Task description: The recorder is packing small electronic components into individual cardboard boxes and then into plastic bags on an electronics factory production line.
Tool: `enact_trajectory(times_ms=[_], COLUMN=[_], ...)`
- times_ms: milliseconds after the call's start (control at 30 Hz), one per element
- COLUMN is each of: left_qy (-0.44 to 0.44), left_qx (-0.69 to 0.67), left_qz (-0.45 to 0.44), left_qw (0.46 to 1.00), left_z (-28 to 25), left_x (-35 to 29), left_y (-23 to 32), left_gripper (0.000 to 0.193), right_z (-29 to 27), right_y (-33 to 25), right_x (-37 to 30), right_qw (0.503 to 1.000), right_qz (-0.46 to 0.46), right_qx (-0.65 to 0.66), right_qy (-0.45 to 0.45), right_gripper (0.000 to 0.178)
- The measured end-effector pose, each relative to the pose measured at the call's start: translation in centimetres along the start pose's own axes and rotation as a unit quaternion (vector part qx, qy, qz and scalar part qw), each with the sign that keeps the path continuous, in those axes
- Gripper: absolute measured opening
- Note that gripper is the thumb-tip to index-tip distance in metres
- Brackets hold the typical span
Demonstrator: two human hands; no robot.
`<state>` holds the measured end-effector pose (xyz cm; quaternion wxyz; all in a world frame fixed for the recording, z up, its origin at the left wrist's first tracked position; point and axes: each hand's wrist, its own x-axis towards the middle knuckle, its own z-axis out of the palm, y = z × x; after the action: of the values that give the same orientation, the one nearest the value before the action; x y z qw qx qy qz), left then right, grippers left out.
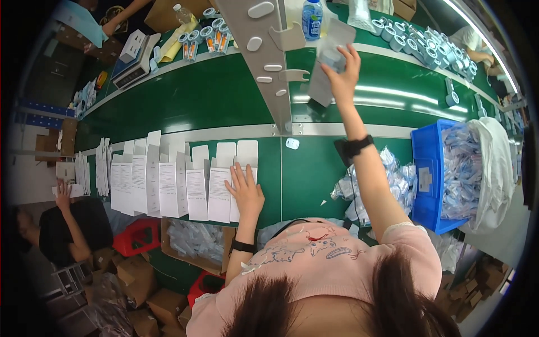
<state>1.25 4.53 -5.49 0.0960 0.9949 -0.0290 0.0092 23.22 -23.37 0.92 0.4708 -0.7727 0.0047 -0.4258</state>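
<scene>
My left hand lies with fingers spread on the right-hand end of a row of upright white cartons. Several of these have their top flaps standing up, and lines of small print cover their fronts. Stretched out over the green belt, my right hand grips a single white carton by its side, thumb on one face. That carton is tilted, its top flap raised, and something pale bluish shows near its upper part, too unclear to name.
A blue bin of bagged pale-blue parts stands at the right, beside loose plastic packets. A metal post rises between the belt's two halves. Beyond it are a bottle and many grey-blue devices. Another person's hand shows far left.
</scene>
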Motion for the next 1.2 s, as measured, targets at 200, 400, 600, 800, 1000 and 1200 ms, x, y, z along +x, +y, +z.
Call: enact_trajectory(times_ms=[200, 400, 600, 800, 1000, 1200], left_qy=[0.007, -0.002, -0.06, -0.087, -0.163, -0.224], left_qx=[-0.001, 0.051, -0.026, -0.282, -0.303, -0.382], left_qz=[0.001, 0.002, 0.074, 0.038, -0.006, 0.002], left_qw=[1.0, 0.999, 0.995, 0.955, 0.939, 0.897], left_z=[0.3, 0.1, -1.4, -1.5, 1.7, 3.5], left_x=[-0.3, -0.3, -1.0, 1.5, 2.8, 2.8], left_y=[0.1, 0.4, 5.1, 5.1, 2.2, 0.3], left_gripper=[0.067, 0.067, 0.068, 0.074, 0.073, 0.075], right_z=[6.6, 3.2, -5.7, -9.3, -8.5, -6.5], right_y=[2.5, -0.5, 4.5, 14.8, 25.8, 25.9], right_x=[0.1, -3.3, -2.9, 2.7, 7.3, 5.2], right_qw=[0.988, 0.982, 0.979, 0.929, 0.883, 0.903], right_qz=[-0.083, -0.105, -0.055, 0.109, 0.274, 0.284], right_qx=[-0.044, -0.046, -0.109, -0.347, -0.355, -0.299], right_qy=[-0.123, -0.153, -0.163, -0.074, -0.14, -0.121], right_gripper=[0.057, 0.054, 0.047, 0.046, 0.055, 0.044])
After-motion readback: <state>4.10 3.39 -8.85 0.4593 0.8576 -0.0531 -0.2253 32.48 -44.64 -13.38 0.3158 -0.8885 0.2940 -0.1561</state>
